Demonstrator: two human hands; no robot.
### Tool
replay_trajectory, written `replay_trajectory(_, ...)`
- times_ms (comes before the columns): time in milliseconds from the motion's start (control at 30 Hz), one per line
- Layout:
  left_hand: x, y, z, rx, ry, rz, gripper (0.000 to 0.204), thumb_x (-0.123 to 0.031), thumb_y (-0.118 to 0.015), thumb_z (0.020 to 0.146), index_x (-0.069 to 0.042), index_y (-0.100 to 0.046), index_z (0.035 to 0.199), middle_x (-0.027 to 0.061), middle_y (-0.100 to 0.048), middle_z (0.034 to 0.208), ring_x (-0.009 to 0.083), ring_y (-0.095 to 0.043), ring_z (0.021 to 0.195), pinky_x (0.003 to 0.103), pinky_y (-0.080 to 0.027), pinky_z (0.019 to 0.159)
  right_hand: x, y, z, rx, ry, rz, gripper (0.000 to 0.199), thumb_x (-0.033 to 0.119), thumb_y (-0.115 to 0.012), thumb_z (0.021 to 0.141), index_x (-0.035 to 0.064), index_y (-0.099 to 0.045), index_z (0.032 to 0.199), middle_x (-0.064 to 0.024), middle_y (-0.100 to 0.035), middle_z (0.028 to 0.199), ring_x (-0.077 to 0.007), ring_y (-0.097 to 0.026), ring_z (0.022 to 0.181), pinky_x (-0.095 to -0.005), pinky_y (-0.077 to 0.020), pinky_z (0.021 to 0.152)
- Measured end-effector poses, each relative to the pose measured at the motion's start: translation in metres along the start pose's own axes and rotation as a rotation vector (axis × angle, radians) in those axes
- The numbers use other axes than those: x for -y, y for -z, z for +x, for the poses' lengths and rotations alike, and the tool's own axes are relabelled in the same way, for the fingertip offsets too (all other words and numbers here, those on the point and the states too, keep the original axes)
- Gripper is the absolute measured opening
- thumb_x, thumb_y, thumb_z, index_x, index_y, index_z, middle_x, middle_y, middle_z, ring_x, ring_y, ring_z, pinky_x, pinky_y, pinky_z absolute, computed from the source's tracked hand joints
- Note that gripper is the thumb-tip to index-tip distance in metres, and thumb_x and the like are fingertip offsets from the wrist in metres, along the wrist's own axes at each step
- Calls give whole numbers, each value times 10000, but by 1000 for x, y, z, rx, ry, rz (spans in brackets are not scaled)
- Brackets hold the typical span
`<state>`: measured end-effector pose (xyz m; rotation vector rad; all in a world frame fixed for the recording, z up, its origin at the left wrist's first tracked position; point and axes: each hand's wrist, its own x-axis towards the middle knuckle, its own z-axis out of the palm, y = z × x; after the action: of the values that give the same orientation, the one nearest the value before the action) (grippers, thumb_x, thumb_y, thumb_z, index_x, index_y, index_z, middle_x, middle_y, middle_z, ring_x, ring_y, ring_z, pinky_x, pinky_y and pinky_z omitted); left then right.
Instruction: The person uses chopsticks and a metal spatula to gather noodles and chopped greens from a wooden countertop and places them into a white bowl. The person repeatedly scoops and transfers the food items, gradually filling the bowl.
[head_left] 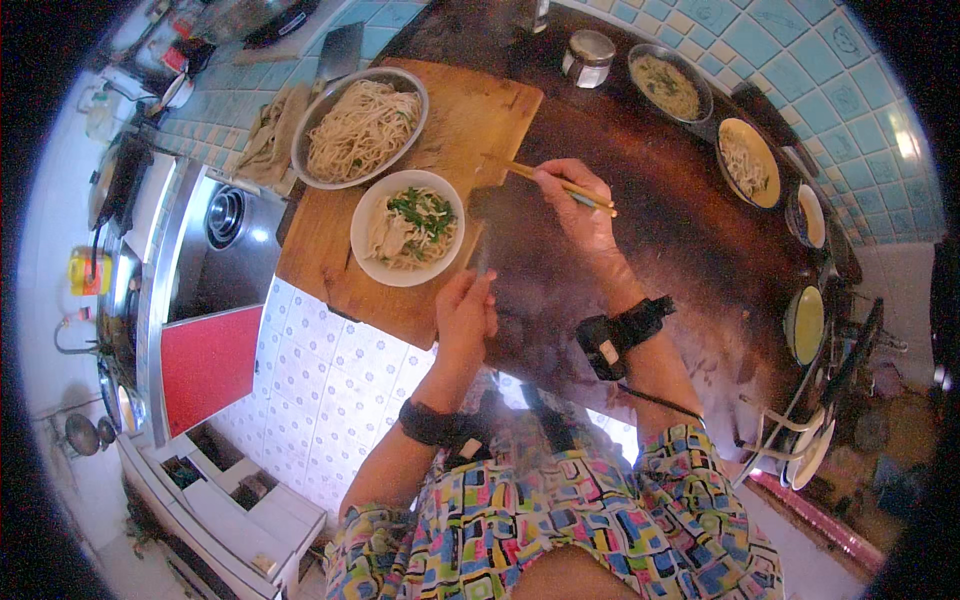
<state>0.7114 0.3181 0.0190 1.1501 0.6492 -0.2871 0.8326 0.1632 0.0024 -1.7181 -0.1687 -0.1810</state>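
My right hand (578, 203) is closed around a pair of wooden chopsticks (524, 170), their tips pointing left over the edge of the wooden board. Just below and right of a white bowl (365, 250), my left hand (465, 310) is closed; a blurred greyish thing rises from its fingers, too unclear to name. Noodles (385, 235) topped with chopped greens (422, 212) fill that bowl. Behind it, a large metal bowl (424, 112) is heaped with plain noodles (362, 130). Both bowls rest on the wooden board (490, 95).
Along the tiled wall stand a lidded jar (588, 58), a metal pan (707, 100) of food, a yellow bowl (770, 190), a small bowl (812, 215) and a green bowl (804, 325). A sink (250, 235) lies at left. The dark tabletop (640, 150) looks hazy.
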Motion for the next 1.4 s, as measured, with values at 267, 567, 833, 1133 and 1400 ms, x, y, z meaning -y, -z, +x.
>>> replay_trajectory(267,-1,-18,20,-69,-37,-42,131,-133,-491,883,-34,-572,907,-2,-437,616,78,-368,408,217,-287,344,4,7,6,185,28,-5,85,97,-613,827,16,-599,847,-1,-540,795,-83,-495,717,-223,-409,618)
replay_trajectory(567,0,-20,28,-98,-41,-76,105,-143,-536,862,-53,-574,899,-6,-420,583,76,-368,392,212,-281,328,2,24,18,196,-13,23,112,116,-613,832,18,-605,886,-10,-559,797,-78,-520,699,-213,-426,606)
replay_trajectory(833,8,-14,31,-125,-55,-34,114,-161,-563,857,-57,-578,901,-18,-421,601,65,-362,399,206,-275,333,-1,25,11,136,-158,147,134,148,-624,832,26,-610,886,-6,-563,793,-74,-531,698,-208,-448,609)
replay_trajectory(1133,11,-11,32,-78,-61,-83,115,-167,-546,870,-59,-576,899,-20,-416,604,60,-362,405,203,-274,340,9,15,9,301,83,-56,107,105,-614,819,13,-601,870,-21,-560,798,-92,-522,730,-240,-428,636)
replay_trajectory(1400,12,-9,26,-68,-83,-42,123,-173,-524,885,-60,-570,886,-18,-411,605,61,-355,414,204,-275,352,22,23,6,192,62,-50,95,80,-618,797,-6,-599,833,-65,-584,801,-148,-556,735,-259,-441,646)
